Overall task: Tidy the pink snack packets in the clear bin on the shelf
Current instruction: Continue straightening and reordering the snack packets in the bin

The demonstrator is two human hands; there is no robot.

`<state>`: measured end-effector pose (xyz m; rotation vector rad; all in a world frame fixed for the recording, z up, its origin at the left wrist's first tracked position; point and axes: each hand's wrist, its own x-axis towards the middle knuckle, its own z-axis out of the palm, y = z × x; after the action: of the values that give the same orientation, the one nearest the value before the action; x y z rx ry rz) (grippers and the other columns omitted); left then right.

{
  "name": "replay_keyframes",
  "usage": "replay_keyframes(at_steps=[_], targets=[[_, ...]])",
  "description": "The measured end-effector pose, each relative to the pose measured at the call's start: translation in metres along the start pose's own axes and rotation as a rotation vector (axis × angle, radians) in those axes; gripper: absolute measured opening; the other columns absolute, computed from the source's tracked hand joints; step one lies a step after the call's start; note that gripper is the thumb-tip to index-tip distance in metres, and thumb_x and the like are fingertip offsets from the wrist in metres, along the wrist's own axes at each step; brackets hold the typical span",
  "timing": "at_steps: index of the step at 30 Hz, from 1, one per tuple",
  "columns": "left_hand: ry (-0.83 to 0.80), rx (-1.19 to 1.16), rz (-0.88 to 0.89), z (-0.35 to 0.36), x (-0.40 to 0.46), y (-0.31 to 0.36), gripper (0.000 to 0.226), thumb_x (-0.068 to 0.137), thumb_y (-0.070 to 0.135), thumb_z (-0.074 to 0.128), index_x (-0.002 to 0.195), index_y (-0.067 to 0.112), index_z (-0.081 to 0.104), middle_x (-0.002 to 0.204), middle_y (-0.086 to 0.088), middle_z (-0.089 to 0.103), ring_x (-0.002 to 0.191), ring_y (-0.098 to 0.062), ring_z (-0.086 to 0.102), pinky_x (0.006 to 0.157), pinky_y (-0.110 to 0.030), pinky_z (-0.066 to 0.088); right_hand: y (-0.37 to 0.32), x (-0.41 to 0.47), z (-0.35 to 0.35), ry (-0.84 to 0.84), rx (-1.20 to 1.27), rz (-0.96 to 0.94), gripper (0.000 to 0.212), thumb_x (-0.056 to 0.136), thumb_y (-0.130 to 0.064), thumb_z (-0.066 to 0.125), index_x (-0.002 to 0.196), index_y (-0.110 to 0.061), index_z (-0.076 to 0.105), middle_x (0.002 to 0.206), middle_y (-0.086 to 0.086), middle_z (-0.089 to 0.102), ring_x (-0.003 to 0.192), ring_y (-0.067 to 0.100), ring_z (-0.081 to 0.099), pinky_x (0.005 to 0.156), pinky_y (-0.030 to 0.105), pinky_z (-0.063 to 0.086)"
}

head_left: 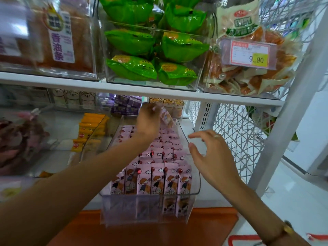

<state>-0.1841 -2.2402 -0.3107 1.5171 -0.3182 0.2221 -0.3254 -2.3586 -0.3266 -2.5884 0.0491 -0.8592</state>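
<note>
A clear bin (192,193) stands on the lower shelf, pulled partly past the shelf's front edge. It holds several rows of upright pink snack packets (158,178) with a cartoon figure printed on them. My left hand (148,122) is raised over the far end of the bin and pinches one pink packet (166,118) between its fingertips, lifted clear of the rows. My right hand (212,157) hovers at the bin's right wall, fingers spread and curved, with nothing in it.
A clear bin of yellow packets (90,128) stands to the left. The shelf board (124,88) above carries bins of green packets (150,50) and orange snacks (248,73). A white wire mesh panel (239,139) closes the right side. Purple boxes (126,105) sit behind.
</note>
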Motion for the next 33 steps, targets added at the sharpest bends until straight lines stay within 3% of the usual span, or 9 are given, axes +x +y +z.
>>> replay_keyframes(at_steps=[5,9,11,14,17,23,27,30,33], targets=[[0.066,-0.033,0.119,-0.043,-0.058,0.031,0.027,0.098,0.031,0.049,0.113,0.01,0.055,0.091,0.0,0.063,0.084,-0.014,0.061,0.07,-0.021,0.05,-0.04,0.013,0.009,-0.113,0.275,0.042,0.05,0.09,-0.041,0.054,0.135,-0.021,0.044,0.132,-0.007,0.047,0.123,0.009,0.041,0.101,0.03,0.037],[-0.053,-0.218,0.093,-0.065,-0.089,0.045,0.015,0.095,0.026,0.055,0.101,0.015,0.061,0.081,0.005,0.073,0.077,-0.006,0.069,0.064,-0.014,0.052,-0.068,0.006,0.018,-0.3,0.652,-0.016,0.038,0.092,-0.036,0.053,0.129,-0.027,0.048,0.109,-0.019,0.056,0.089,-0.012,0.058,0.071,0.007,0.046],[-0.056,-0.243,0.098,-0.071,-0.095,0.044,0.014,0.095,0.026,0.054,0.103,0.019,0.063,0.087,0.007,0.073,0.083,-0.005,0.07,0.067,-0.014,0.053,-0.07,0.001,0.022,-0.292,0.731,0.026,0.03,0.091,-0.031,0.058,0.12,-0.03,0.05,0.105,-0.018,0.059,0.085,-0.012,0.06,0.065,0.007,0.048],[-0.093,-0.126,0.16,-0.077,-0.103,0.034,0.023,0.096,0.021,0.051,0.118,0.029,0.057,0.11,0.014,0.066,0.1,0.004,0.062,0.078,-0.012,0.052,-0.067,-0.001,0.024,-0.263,0.938,0.258,0.03,0.089,-0.024,0.062,0.119,-0.02,0.057,0.105,-0.006,0.067,0.088,0.001,0.065,0.07,0.017,0.052],[-0.232,0.065,0.198,-0.078,-0.113,0.024,0.038,0.087,0.019,0.063,0.117,0.037,0.05,0.113,0.018,0.057,0.098,0.005,0.06,0.073,-0.012,0.052,-0.063,0.0,0.023,-0.26,1.116,0.424,0.029,0.087,-0.022,0.065,0.114,-0.015,0.061,0.107,0.002,0.07,0.098,0.016,0.068,0.091,0.035,0.052],[-0.299,0.12,0.252,-0.078,-0.112,0.02,0.046,0.075,0.031,0.074,0.117,0.029,0.055,0.104,0.017,0.066,0.093,0.002,0.064,0.074,-0.013,0.051,-0.063,-0.006,0.024,-0.162,0.982,0.356,0.057,0.063,-0.046,0.073,0.115,-0.027,0.06,0.104,-0.008,0.07,0.097,0.006,0.066,0.078,0.022,0.056],[-0.346,0.058,0.221,-0.081,-0.108,0.014,0.039,0.086,0.022,0.063,0.122,0.023,0.047,0.112,0.012,0.066,0.098,-0.001,0.065,0.075,-0.016,0.054,-0.061,-0.006,0.016,-0.266,0.996,0.256,0.034,0.086,-0.035,0.059,0.119,-0.028,0.06,0.113,-0.009,0.067,0.108,0.004,0.06,0.097,0.03,0.047],[-0.311,0.115,0.237,-0.081,-0.103,0.012,0.028,0.091,0.019,0.059,0.116,0.026,0.054,0.114,0.015,0.065,0.107,-0.001,0.061,0.088,-0.023,0.053,-0.061,-0.009,0.019,-0.134,0.836,0.187,0.029,0.088,-0.029,0.063,0.116,-0.029,0.062,0.109,-0.013,0.068,0.102,-0.002,0.062,0.094,0.031,0.051],[-0.344,0.151,0.241,-0.081,-0.101,0.015,0.034,0.093,0.016,0.057,0.114,0.042,0.056,0.112,0.027,0.062,0.107,0.008,0.057,0.09,-0.013,0.048,-0.062,-0.01,0.018,-0.026,0.834,0.209,0.028,0.082,-0.03,0.07,0.109,-0.025,0.066,0.099,-0.011,0.071,0.093,0.003,0.066,0.085,0.032,0.056]])
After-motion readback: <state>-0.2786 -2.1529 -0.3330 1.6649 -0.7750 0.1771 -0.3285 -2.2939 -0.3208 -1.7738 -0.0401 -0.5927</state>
